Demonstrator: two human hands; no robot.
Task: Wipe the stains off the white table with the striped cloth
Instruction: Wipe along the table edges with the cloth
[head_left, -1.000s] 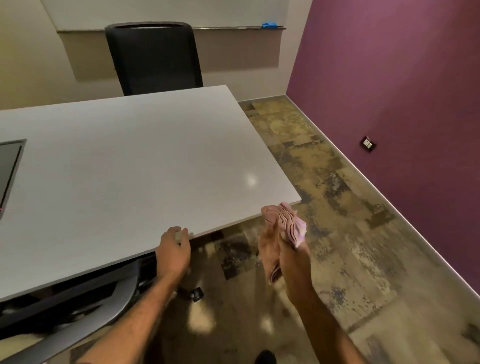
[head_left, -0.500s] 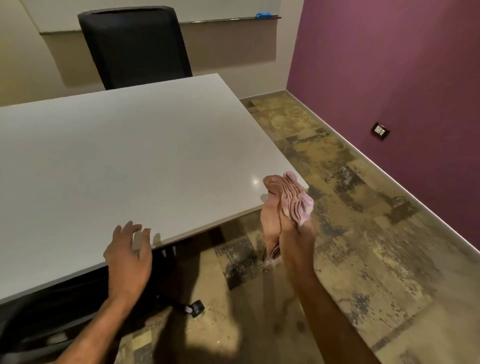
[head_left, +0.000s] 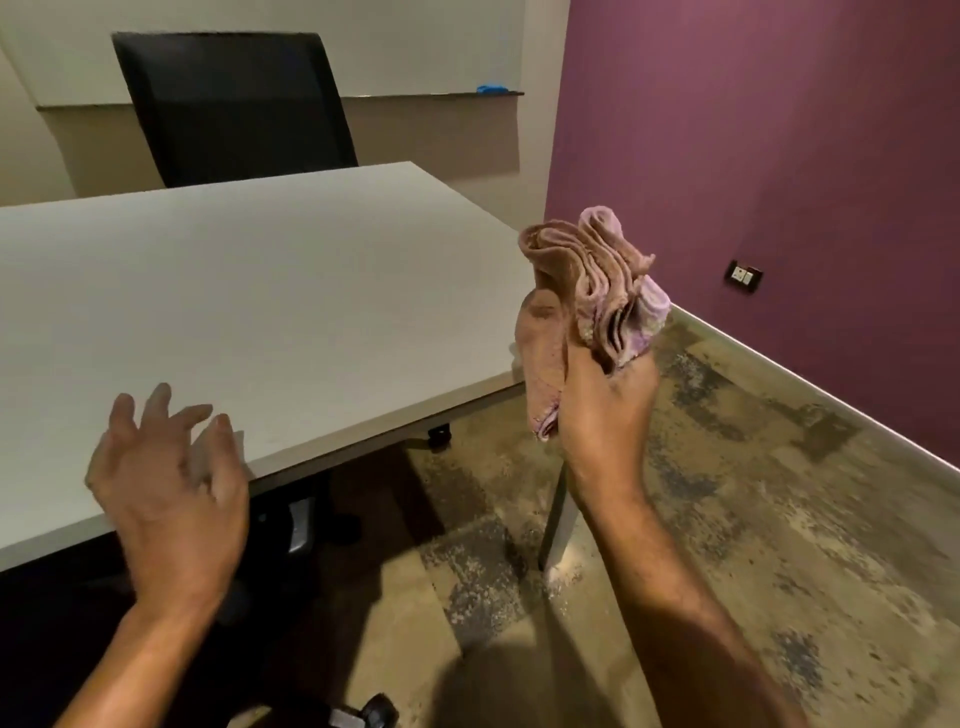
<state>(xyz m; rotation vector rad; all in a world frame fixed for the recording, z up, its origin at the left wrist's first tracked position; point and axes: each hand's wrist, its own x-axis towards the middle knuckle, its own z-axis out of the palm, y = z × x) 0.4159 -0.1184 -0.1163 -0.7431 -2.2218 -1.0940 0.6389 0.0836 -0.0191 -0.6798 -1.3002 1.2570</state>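
1. My left hand (head_left: 171, 483) hangs at seven o'clock over the near edge of the white table (head_left: 270, 291), fingers spread wide and curled, holding nothing
2. My right hand (head_left: 605, 410), at three o'clock beyond the table's corner, grips the bunched striped cloth (head_left: 587, 291), forearm upright
3. Since half a second ago both hands sit larger and higher in view, the cloth lifted clear of the tabletop
4. At twelve o'clock a black chair (head_left: 234, 109) stands behind the table
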